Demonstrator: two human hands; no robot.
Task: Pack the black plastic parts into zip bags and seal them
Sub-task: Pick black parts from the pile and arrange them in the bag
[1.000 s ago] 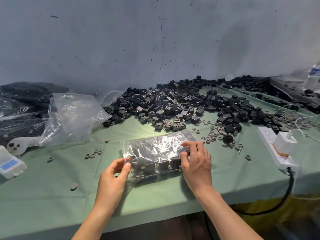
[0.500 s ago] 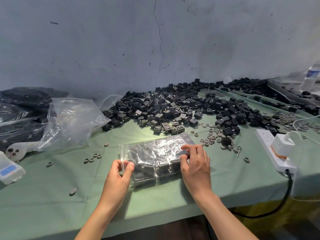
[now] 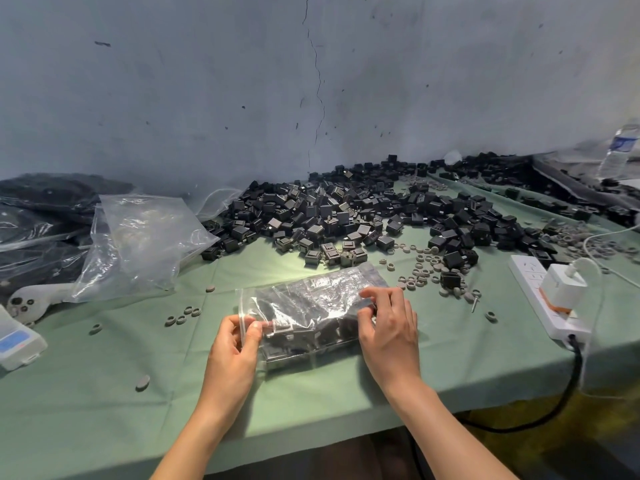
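Left hand [image 3: 235, 351]: thumb and fingers [image 3: 255, 329] pinching the mouth strip of the zip bag [image 3: 311, 306] at its near-left corner. Right hand [image 3: 388, 334]: fingers [image 3: 381, 294] curled down on the bag's opposite end, gripping the film.

Bag lies flat between the two hands, packed with black blocks. Whether the strip is closed along its length, cannot tell. Judging: this bag is filled and sealing is in hand.

Beyond the fingertips, a big heap of loose black parts [image 3: 329, 216], so most of the packing is left.

Past the right fingers: scattered grey rings [image 3: 422, 268], then a white power strip [image 3: 540, 296] with a charger [image 3: 562, 285] plugged in.

Out from the left fingers: a few stray rings, crumpled clear bags [image 3: 138, 244], a small scale [image 3: 17, 341] at the cloth's edge.

Rings lie close to the bag and could get swept in. Nothing blocks the hands.
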